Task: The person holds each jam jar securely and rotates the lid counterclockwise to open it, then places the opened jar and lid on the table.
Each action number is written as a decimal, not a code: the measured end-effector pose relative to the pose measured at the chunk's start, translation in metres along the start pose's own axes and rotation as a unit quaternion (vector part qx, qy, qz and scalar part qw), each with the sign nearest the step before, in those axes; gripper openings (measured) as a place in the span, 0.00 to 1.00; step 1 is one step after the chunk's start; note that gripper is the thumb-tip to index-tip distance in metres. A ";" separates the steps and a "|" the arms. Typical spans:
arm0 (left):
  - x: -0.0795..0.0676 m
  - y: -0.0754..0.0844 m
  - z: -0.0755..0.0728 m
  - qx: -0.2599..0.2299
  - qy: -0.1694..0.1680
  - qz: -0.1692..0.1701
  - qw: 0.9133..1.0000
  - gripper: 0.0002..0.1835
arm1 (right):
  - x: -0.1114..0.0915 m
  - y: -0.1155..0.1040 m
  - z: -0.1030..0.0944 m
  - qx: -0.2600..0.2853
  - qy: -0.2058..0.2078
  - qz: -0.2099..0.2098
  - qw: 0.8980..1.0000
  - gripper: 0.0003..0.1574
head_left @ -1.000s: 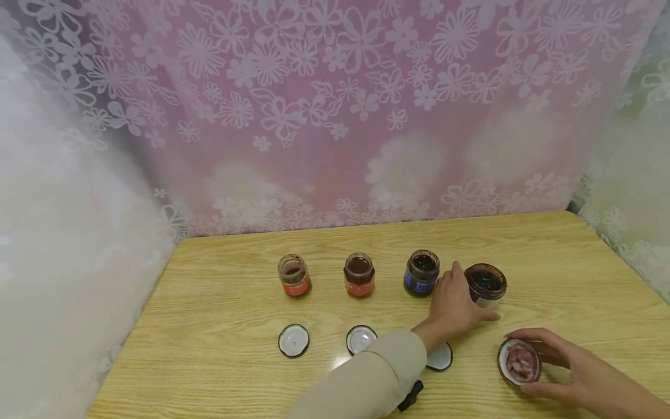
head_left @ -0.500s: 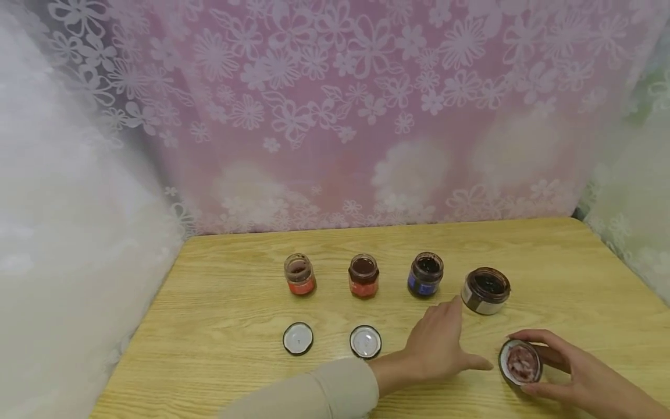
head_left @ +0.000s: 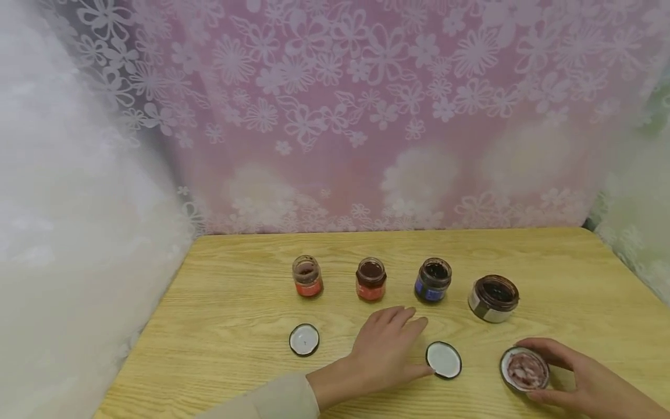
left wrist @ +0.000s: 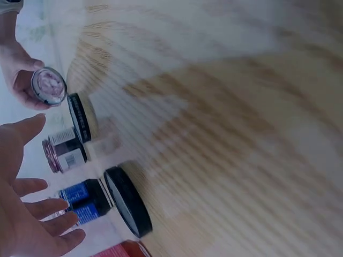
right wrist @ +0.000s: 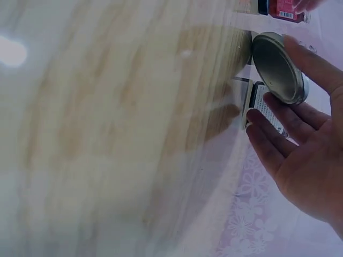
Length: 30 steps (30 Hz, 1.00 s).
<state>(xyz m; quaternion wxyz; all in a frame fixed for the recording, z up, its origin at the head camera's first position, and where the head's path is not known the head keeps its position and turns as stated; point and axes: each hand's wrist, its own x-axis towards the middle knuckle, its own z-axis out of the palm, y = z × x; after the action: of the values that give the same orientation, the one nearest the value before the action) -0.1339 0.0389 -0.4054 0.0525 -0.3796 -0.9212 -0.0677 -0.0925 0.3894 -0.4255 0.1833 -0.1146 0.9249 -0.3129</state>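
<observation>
Wooden table: stained lid against right hand fingertips.

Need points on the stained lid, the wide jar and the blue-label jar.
stained lid [head_left: 524,370], head view, on its smeared inner face.
wide jar [head_left: 494,298], head view, on its dark rim and wall.
blue-label jar [head_left: 433,281], head view, on its side above the label.

Makeshift recording booth in a home-like room, pale wood-grain table, pink flower-patterned lace curtain as backdrop, sheer white drapes closing both sides, small open jars in a row
</observation>
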 end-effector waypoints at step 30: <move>-0.091 -0.096 -0.009 -0.010 0.176 -0.037 0.984 0.30 | 0.016 0.036 0.004 -0.201 0.170 -0.237 0.935 0.40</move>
<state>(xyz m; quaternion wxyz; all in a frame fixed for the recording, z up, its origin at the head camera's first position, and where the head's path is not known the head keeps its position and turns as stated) -0.1372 -0.0933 -0.4183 0.2073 -0.3277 -0.9104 -0.1441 -0.1091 0.4100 -0.4551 -0.0834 -0.3103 0.9316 -0.1699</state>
